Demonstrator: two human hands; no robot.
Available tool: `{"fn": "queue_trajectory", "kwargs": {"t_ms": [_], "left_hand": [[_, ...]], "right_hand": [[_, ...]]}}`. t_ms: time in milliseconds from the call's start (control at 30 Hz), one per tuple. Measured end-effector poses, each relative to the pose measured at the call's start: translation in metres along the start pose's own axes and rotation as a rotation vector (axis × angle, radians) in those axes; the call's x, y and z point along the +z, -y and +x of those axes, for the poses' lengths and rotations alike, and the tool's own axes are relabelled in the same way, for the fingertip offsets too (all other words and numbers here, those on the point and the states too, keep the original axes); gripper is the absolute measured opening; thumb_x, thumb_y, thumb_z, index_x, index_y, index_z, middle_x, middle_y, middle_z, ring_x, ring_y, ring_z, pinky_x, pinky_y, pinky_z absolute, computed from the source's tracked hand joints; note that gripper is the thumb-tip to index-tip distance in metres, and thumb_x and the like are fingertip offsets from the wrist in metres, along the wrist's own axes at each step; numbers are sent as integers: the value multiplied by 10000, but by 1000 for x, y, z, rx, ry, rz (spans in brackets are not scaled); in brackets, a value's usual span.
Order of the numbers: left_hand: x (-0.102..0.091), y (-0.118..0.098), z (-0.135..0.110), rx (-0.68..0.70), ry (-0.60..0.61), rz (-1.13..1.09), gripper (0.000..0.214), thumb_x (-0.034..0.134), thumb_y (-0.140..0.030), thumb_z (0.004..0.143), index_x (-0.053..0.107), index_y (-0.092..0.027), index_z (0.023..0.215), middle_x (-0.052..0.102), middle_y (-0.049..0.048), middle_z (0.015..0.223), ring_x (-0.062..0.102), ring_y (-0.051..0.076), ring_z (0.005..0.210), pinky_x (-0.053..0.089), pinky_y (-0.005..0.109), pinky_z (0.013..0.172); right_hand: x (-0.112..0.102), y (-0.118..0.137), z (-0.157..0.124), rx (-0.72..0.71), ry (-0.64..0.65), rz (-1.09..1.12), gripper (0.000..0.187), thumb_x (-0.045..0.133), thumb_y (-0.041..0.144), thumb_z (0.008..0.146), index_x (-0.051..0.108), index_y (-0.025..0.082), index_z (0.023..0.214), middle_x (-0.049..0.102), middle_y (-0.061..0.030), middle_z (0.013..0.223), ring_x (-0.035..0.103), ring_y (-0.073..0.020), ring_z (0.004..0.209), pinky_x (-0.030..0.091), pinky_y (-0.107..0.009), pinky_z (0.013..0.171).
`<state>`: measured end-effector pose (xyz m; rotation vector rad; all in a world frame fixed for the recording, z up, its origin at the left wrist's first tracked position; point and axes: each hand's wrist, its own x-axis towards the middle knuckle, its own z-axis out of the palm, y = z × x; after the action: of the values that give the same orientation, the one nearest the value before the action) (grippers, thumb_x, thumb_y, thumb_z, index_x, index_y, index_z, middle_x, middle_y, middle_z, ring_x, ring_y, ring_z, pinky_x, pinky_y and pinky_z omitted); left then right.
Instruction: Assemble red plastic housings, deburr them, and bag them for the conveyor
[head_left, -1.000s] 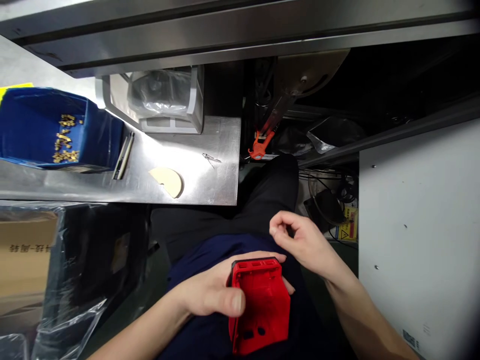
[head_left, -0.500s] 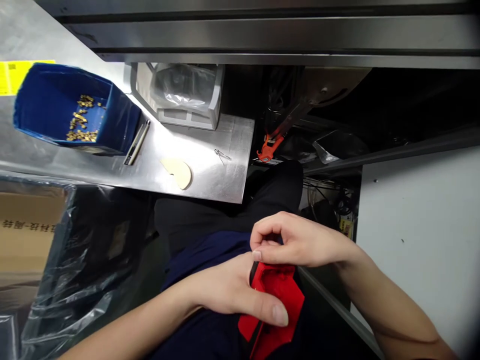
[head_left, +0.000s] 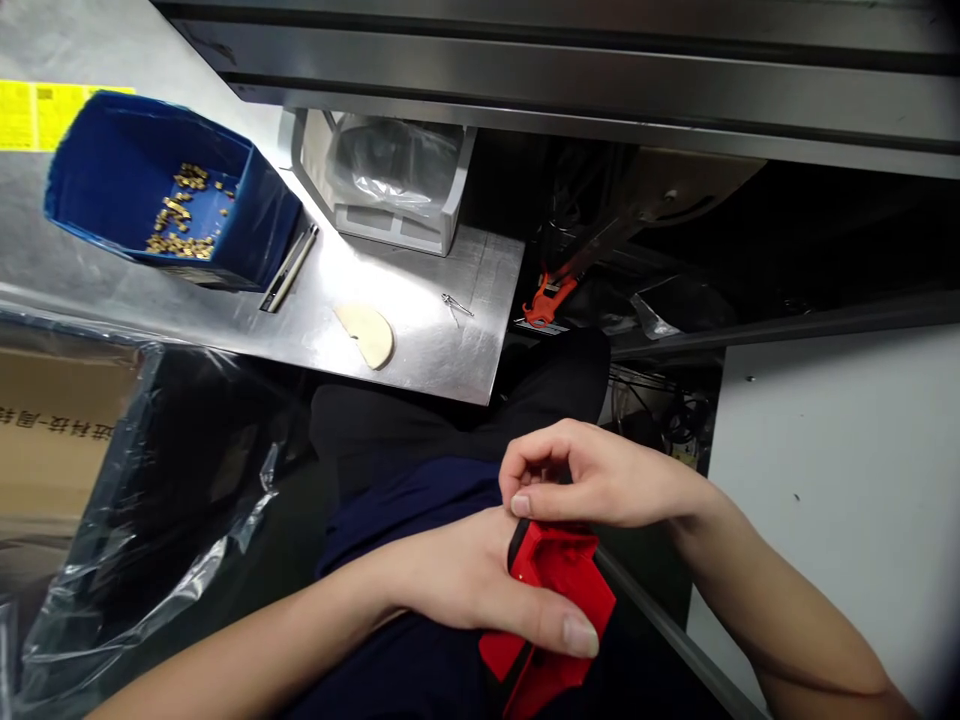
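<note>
Low in the view, my left hand (head_left: 480, 570) is wrapped round an angular red plastic part (head_left: 589, 585) with a black edge, its thumb lying across the front. The lower portion of the part is partly covered by that thumb. Above it, my right hand (head_left: 585, 475) has its fingers curled and its thumb tip meeting them at the top left corner of the part, close to my left hand. Whatever lies between those right fingertips is hidden.
On the metal bench (head_left: 427, 365) stand a blue bin (head_left: 97, 200) with small brass pieces and a grey bin (head_left: 394, 230) holding a clear bag. Pens (head_left: 289, 270), a cream half-disc (head_left: 367, 335) and a small metal item (head_left: 456, 304) lie nearby. An orange-handled tool (head_left: 547, 300) hangs right.
The view has shifted slightly, so the bench and bins sit a little further right. Both hands keep nearly the same pose at the red plastic part.
</note>
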<state>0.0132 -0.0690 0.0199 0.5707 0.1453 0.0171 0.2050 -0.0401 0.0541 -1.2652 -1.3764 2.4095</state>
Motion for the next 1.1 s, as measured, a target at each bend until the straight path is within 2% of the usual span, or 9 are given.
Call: {"fn": "queue_trajectory", "kwargs": {"t_ms": [133, 233, 467, 600, 700, 767, 867, 933, 1100], "left_hand": [[2, 0, -1, -34, 11, 42, 269, 714, -423, 883, 633, -173, 826, 594, 35, 819, 546, 186, 773, 473, 293, 737], [4, 0, -1, -44, -11, 57, 292, 723, -449, 878, 651, -172, 821, 614, 39, 822, 560, 191, 774, 481, 304, 764], [-2, 3, 3, 2, 22, 47, 296, 760, -415, 870, 640, -151, 812, 607, 32, 787, 547, 167, 732, 477, 281, 701], [-2, 2, 5, 21, 30, 57, 296, 735, -407, 892, 623, -147, 804, 594, 29, 763, 544, 159, 715, 467, 259, 656], [-2, 1, 4, 19, -5, 38, 308, 740, -421, 878, 601, -155, 808, 573, 24, 767, 525, 157, 713, 461, 264, 666], [-2, 0, 3, 9, -10, 20, 301, 755, -409, 865, 586, -163, 824, 567, 19, 779, 511, 155, 714, 459, 270, 679], [-3, 0, 2, 13, -20, -8, 284, 769, -387, 853, 592, -166, 878, 573, 25, 820, 526, 169, 757, 466, 284, 716], [-3, 2, 2, 16, -17, -16, 278, 751, -392, 864, 596, -161, 877, 565, 30, 827, 529, 177, 774, 464, 294, 732], [-4, 4, 2, 25, -29, -26, 270, 743, -388, 864, 602, -158, 860, 567, 26, 815, 529, 166, 748, 461, 273, 689]], "right_hand": [[-3, 3, 3, 12, 72, 30, 51, 673, 195, 899, 715, 177, 924, 636, 24, 721, 538, -91, 626, 445, -196, 576], [-8, 1, 5, 11, 109, 26, 104, 647, 124, 876, 723, 163, 934, 640, 25, 731, 543, -83, 643, 456, -187, 600], [-13, -2, 5, 39, 149, 39, 205, 719, 333, 919, 723, 141, 991, 653, 7, 766, 543, -86, 661, 434, -183, 592], [-15, 1, 7, 18, 180, 4, 73, 689, 185, 905, 723, 144, 954, 660, 18, 763, 531, -70, 647, 421, -168, 588], [-18, -3, 9, 41, 188, 22, 83, 657, 131, 897, 719, 145, 950, 624, 39, 712, 500, -63, 608, 405, -167, 570], [-21, -7, 9, 55, 140, 5, 93, 652, 127, 898, 718, 149, 960, 606, 43, 709, 501, -69, 626, 410, -173, 592], [-21, -10, 6, 37, 70, -13, 104, 676, 232, 933, 727, 157, 983, 647, 14, 805, 545, -94, 718, 441, -197, 659], [-20, -9, 2, 19, 87, -3, 185, 697, 336, 942, 736, 161, 989, 679, -13, 867, 584, -120, 770, 467, -223, 696], [-13, -5, 0, -13, 50, -67, 261, 740, 425, 910, 756, 165, 904, 675, -20, 829, 587, -139, 760, 463, -243, 679]]}}
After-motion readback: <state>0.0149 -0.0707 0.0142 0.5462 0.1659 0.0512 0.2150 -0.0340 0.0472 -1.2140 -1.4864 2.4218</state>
